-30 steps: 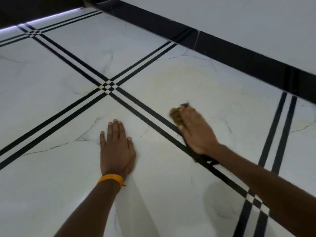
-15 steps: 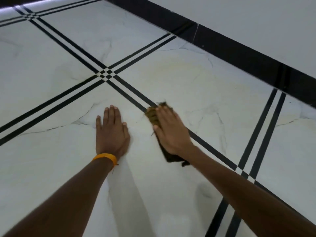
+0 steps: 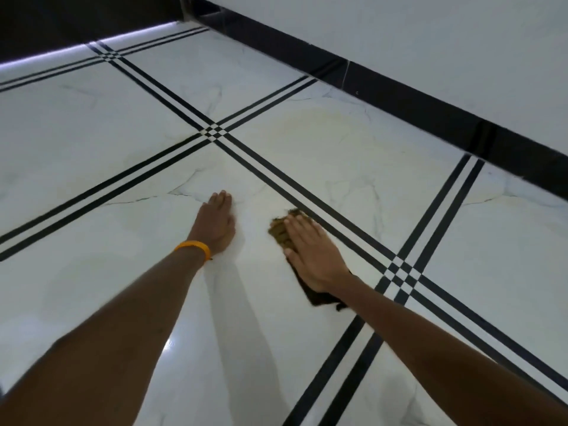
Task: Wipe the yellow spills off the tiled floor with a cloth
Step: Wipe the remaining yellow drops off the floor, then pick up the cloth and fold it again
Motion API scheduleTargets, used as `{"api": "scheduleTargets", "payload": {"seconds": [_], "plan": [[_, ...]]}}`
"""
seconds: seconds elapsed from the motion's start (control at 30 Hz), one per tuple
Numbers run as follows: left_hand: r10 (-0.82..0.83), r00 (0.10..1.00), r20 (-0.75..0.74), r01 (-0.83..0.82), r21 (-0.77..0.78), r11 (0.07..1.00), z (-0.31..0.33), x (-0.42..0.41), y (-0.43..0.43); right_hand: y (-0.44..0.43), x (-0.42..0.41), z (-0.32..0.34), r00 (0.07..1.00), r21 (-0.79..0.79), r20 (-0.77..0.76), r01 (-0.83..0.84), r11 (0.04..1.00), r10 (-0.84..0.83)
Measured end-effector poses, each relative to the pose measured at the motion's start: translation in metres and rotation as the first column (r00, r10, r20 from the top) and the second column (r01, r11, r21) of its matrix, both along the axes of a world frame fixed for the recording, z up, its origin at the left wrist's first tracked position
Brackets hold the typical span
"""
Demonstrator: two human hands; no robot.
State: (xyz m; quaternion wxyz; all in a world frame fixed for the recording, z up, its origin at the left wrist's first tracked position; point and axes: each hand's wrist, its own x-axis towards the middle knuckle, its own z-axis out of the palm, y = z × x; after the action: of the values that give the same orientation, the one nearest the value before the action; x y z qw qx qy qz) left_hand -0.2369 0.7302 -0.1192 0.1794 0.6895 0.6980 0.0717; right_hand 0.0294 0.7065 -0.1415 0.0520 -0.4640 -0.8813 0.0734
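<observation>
The right hand lay flat at frame centre, pressing the cloth onto the floor, grip released. The left hand rested flat, open. A faint yellow spill lay above centre.

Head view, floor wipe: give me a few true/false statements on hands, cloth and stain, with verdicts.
1. The right hand presses flat on the cloth. True.
2. The left hand holds a second cloth. False: it rests bare and flat on the tile floor.
3. An orange wristband is on the right wrist. False: it is on the left wrist.
4. A faint yellow stain shows on the tile beyond the black double stripe, towards the wall. True.
5. The cloth lies right on top of that yellow stain. False: the cloth sits on the near side of the stripe, apart from the stain.
</observation>
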Motion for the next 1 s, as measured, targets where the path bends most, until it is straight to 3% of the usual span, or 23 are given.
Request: {"api": "scheduleTargets", "payload": {"seconds": [0.1,0.27,0.43,0.73,0.8,0.9,0.93,1.0], "plan": [[-0.072,0.992,-0.102,0.074,0.012,0.997,0.007,-0.003,-0.037,-0.004,0.004,0.006,0.983,-0.056,-0.049,0.177,0.983,-0.180],[-0.092,0.992,-0.083,0.095,0.026,0.995,0.038,0.007,-0.050,0.000,0.011,0.036,0.900,-0.212,-0.284,0.277,0.937,-0.330],[-0.078,0.996,-0.049,0.075,-0.078,0.994,0.061,0.027,-0.065,-0.013,0.014,0.053,0.882,-0.308,-0.148,0.389,0.868,-0.448],[-0.047,0.999,-0.002,0.046,-0.071,0.996,0.078,0.029,-0.076,-0.031,-0.004,0.071,0.942,-0.170,0.006,0.332,0.928,-0.336],[-0.046,0.997,0.070,0.049,-0.052,0.997,0.083,0.038,-0.076,-0.022,-0.003,0.081,0.926,-0.197,-0.061,0.354,0.914,-0.372],[0.034,0.953,0.301,-0.025,-0.034,0.999,0.092,0.054,-0.075,-0.007,0.005,0.097,0.854,-0.338,-0.237,0.374,0.863,-0.463],[0.076,0.912,0.402,-0.057,-0.059,0.997,0.095,0.061,-0.075,-0.006,0.007,0.104,0.813,-0.384,-0.299,0.376,0.843,-0.499],[0.216,0.750,0.625,-0.099,-0.216,0.971,0.107,0.078,-0.079,-0.007,0.009,0.120,0.742,-0.456,-0.401,0.346,0.820,-0.536]]}}
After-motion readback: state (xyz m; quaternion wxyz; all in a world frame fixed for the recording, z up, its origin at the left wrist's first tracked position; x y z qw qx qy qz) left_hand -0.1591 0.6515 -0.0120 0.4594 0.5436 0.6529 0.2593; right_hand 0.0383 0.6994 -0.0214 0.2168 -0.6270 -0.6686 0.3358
